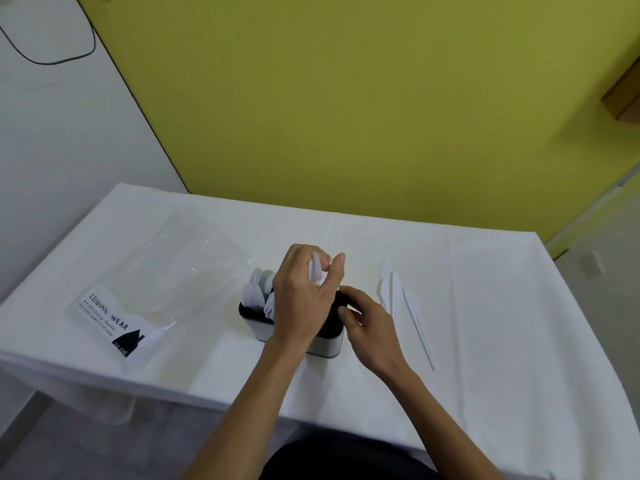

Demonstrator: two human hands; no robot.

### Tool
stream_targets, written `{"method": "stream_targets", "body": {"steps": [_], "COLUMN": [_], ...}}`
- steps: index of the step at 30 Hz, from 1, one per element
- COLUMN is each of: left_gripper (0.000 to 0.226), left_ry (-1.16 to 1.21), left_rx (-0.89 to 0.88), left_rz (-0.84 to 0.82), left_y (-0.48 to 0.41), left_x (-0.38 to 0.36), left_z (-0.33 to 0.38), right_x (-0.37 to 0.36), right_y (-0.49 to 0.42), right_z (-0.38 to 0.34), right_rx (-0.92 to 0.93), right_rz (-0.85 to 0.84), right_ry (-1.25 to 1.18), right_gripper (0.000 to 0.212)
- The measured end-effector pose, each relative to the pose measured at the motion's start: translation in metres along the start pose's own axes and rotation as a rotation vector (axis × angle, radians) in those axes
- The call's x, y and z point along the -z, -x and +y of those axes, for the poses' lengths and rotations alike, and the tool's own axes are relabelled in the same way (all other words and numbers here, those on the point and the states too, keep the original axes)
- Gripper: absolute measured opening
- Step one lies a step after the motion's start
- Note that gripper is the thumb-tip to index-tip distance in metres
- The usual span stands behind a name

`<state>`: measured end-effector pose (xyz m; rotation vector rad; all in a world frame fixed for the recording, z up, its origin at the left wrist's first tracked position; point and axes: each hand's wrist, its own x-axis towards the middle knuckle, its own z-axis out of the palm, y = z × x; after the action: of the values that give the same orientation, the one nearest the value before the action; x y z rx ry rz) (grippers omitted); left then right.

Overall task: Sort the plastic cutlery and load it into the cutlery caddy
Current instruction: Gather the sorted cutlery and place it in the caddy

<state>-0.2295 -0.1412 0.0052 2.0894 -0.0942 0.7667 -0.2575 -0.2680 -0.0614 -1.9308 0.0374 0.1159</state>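
The cutlery caddy (256,325), white with a black inside, stands in the middle of the white table. White plastic spoons (258,289) stick up from its left compartment. My left hand (304,299) hovers over the caddy and pinches a white plastic knife (315,270) upright between thumb and fingers. My right hand (367,327) curls round the caddy's right rim and holds it. Three white plastic knives (412,313) lie flat on the cloth to the right of the caddy. The caddy's right compartment is hidden by my hands.
A clear plastic bag (180,268) with a white printed label (114,322) lies at the left of the table (485,271). A yellow wall stands behind the table's far edge. A black cable hangs on the white wall at upper left.
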Motion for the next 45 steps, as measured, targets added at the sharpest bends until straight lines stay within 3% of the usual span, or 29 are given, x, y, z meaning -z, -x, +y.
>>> {"method": "stream_targets", "body": {"steps": [4, 10, 16, 19, 27, 32, 35, 38, 42, 45], "left_gripper": [0.030, 0.036, 0.035, 0.032, 0.062, 0.068, 0.068, 0.064, 0.053, 0.051], "left_ry": [-0.182, -0.157, -0.064, -0.238, -0.549, -0.710, -0.616, -0.430, -0.226, -0.122], "left_rx": [-0.009, -0.026, -0.164, -0.284, -0.305, -0.329, -0.337, -0.275, -0.159, 0.017], "left_rz": [-0.112, -0.331, -0.283, -0.396, -0.632, -0.667, -0.662, -0.708, -0.846, -0.964], "left_y": [0.005, 0.017, 0.010, 0.014, 0.011, 0.004, 0.000, 0.005, 0.018, 0.029], "left_x": [0.015, 0.028, 0.032, 0.033, 0.038, 0.033, 0.016, -0.012, -0.048, -0.064], "left_z": [-0.020, -0.042, -0.034, -0.046, -0.050, -0.027, -0.008, 0.007, 0.020, 0.014], "right_x": [0.003, 0.004, 0.002, 0.003, 0.003, 0.012, 0.033, 0.062, 0.087, 0.086], "right_y": [0.000, 0.000, 0.001, 0.000, -0.002, -0.004, -0.007, -0.010, -0.007, -0.003], "right_z": [-0.001, -0.002, -0.006, -0.006, -0.006, -0.003, 0.010, 0.037, 0.063, 0.072], "right_rx": [-0.012, -0.004, 0.033, 0.047, 0.072, 0.054, -0.015, -0.136, -0.433, -0.478], "right_rz": [0.002, -0.013, -0.023, -0.025, -0.036, -0.089, 0.017, 0.160, 0.077, 0.042], "right_ry": [-0.011, 0.001, 0.043, 0.061, 0.113, 0.097, 0.112, 0.371, 0.787, 0.908], "right_gripper": [0.037, 0.037, 0.040, 0.041, 0.040, 0.039, 0.036, 0.040, 0.039, 0.029]}}
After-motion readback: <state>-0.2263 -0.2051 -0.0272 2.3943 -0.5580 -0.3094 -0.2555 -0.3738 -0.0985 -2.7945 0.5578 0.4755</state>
